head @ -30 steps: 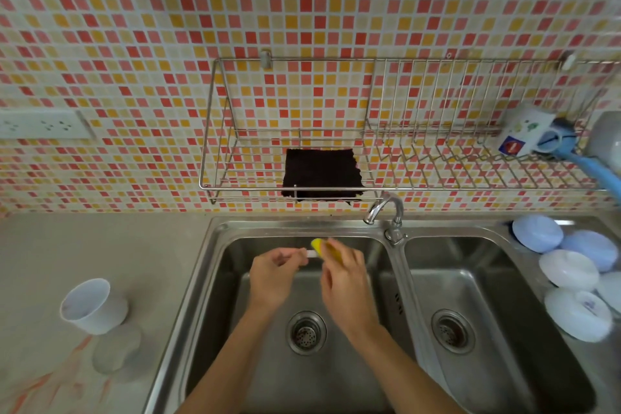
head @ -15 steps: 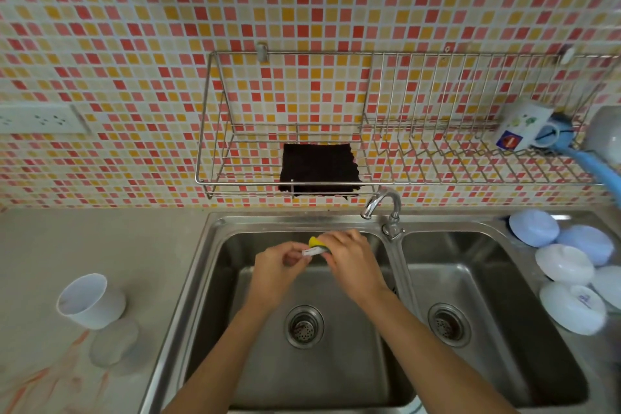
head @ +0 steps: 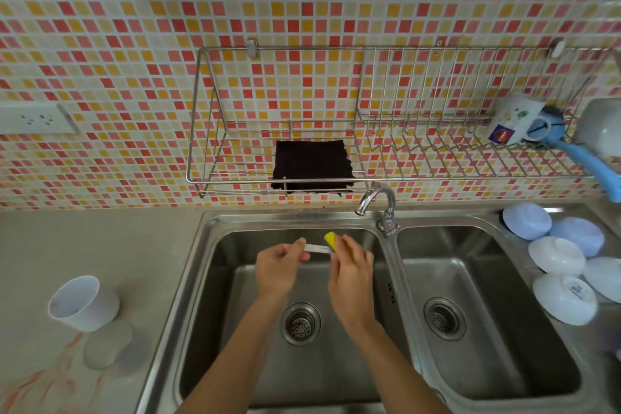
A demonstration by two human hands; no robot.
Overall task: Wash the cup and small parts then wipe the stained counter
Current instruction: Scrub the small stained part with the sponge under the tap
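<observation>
Over the left basin of the steel double sink [head: 215, 239], the left hand [head: 280, 267] pinches one end of a small, slim, pale part [head: 317, 248], a thin strip that looks like translucent plastic, though it is too small to say what it is. Its long axis runs left to right, almost level, from the left fingertips across the gap to the right hand [head: 349, 274], which curls round a yellow sponge [head: 331, 239] and presses it against the strip's right end. So the piece lies right of the left fingers and just left of the right ones, and any scrubbing stroke has to travel along that left-right line; my judgement is that the sponge hand does the moving while the left only steadies. The curved faucet [head: 374, 200] stands just far and right of the hands, and I cannot tell whether water runs from it. The white cup [head: 82, 302], smooth and tapered, rests tilted on the matte grey counter [head: 100, 245] well left of the sink, beside a round translucent lid-like disc [head: 107, 344], and orange streaks of stain [head: 43, 380] spread near and left of it. A dark, coarse cloth [head: 312, 166] lies on the wire rack [head: 235, 178] far behind the basin, likely the wiper for later. The cup and the stain look untouched.
</observation>
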